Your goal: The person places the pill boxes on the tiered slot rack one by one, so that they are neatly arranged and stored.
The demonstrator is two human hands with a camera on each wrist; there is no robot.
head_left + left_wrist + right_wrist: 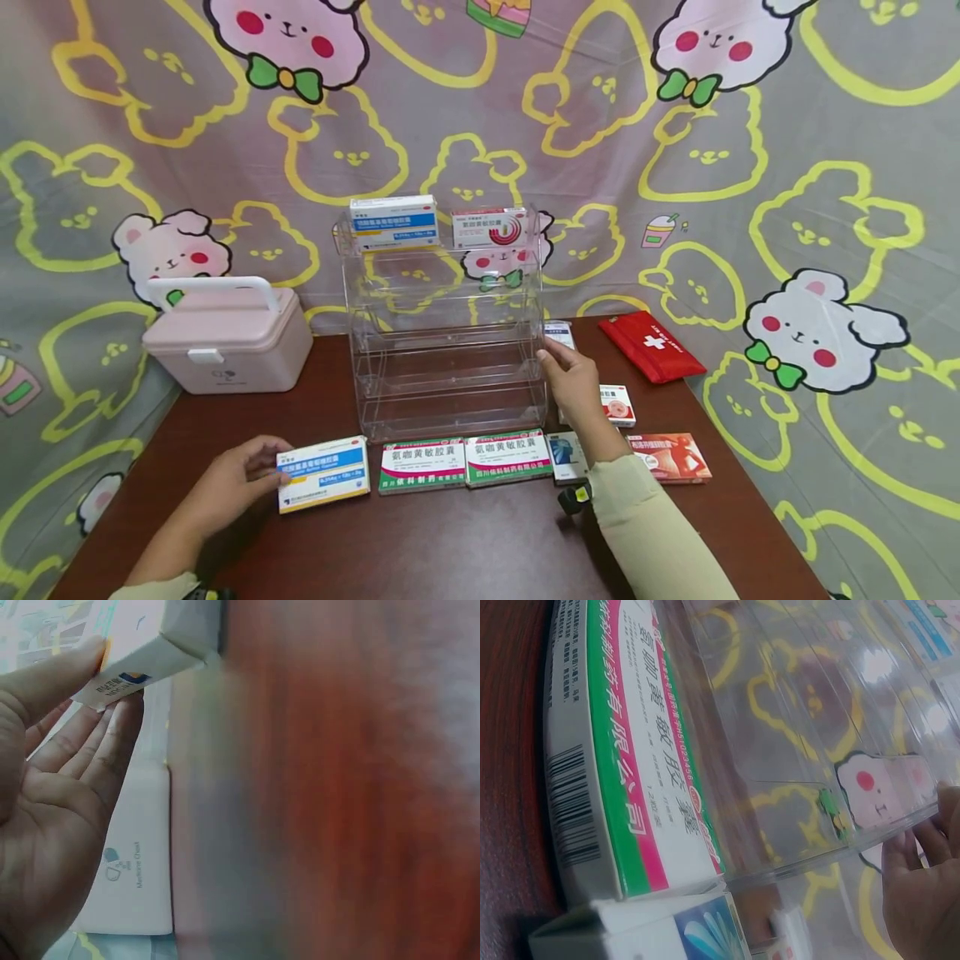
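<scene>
My left hand (232, 483) pinches a white medicine box with blue bands (324, 475) by its left end, at the left front of the table. In the left wrist view, the thumb lies over the box (165, 637) and the fingers are beneath it. A clear acrylic tiered rack (450, 421) stands at the centre. My right hand (573, 383) grips the rack's right side edge, thumb toward the front; the right wrist view shows its fingertips at that edge. On the top tier are a similar blue-banded box (393, 223) and a white-and-red box (489, 229).
Two green-and-white boxes (422, 467) (508, 458) lie before the rack. To their right are a blue-pictured box (567, 458), an orange-red box (675, 458) and a white box (618, 406). A red first aid pouch (652, 346) lies back right; a pink medicine chest (232, 350) stands back left.
</scene>
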